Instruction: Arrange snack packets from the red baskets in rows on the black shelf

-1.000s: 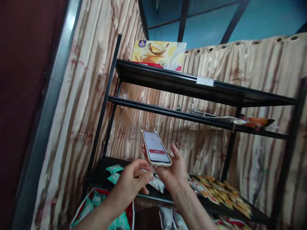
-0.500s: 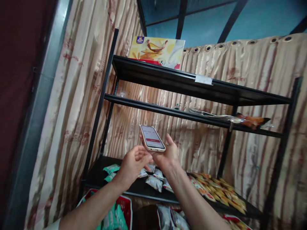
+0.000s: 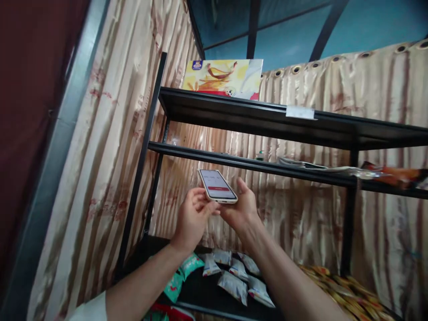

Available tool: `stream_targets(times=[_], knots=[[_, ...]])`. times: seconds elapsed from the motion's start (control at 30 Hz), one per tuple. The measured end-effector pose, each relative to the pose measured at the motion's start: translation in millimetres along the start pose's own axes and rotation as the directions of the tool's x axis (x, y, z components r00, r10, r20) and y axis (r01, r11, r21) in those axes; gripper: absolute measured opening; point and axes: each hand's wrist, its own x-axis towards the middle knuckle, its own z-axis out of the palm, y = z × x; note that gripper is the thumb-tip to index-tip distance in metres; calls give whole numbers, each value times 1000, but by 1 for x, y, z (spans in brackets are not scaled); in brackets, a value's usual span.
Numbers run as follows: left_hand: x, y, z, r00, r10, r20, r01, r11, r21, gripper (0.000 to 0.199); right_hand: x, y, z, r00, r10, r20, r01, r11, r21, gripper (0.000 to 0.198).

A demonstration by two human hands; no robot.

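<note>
While right hand (image 3: 243, 210) holds phone (image 3: 218, 186) from beneath, left hand (image 3: 192, 219) is curled at its near corner; whether gripping, I cannot tell. Phone is before black rack (image 3: 214, 155), higher than silver packets (image 3: 233, 286).

Wears a pale, whitish, plain-looking sleeve (image 3: 92, 308) on the left forearm (image 3: 143, 281), ending in a hem (image 3: 104, 306) straight across. Goes bare from that edge down over the wrist (image 3: 180, 246) and left hand (image 3: 192, 219). Bares the right forearm (image 3: 289, 272) too, broader farther up and tapering toward the right hand (image 3: 243, 208), likewise uncovered.
</note>
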Motion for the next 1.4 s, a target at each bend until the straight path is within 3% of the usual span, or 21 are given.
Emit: stream_targets(times=[0.27, 0.47, 0.67, 0.87, 1.23, 1.4], knots=[[50, 13, -9, 993, 116, -2, -116, 993, -5, 40, 45, -10, 32, 989, -119, 90, 121, 993, -10, 57], [88, 26, -14, 986, 169, -4, -169, 985, 29, 31, 86, -19, 50, 976, -139, 166, 137, 990, 23, 54], [125, 31, -19, 988, 149, -37, -148, 989, 26, 24, 107, -24, 73, 988, -117, 104, 120, 992, -25, 52], [151, 29, -24, 991, 122, -63, -121, 992, 27, 23, 129, -27, 82, 987, -97, 127, 110, 989, -103, 54], [176, 32, -29, 990, 60, -125, -56, 998, 35, 18, 162, -25, 91, 986, -67, 154, 72, 997, -30, 47], [185, 32, -27, 988, 36, -148, -34, 999, 12, 20, 175, -30, 92, 994, -47, 103, 59, 991, -116, 48]])
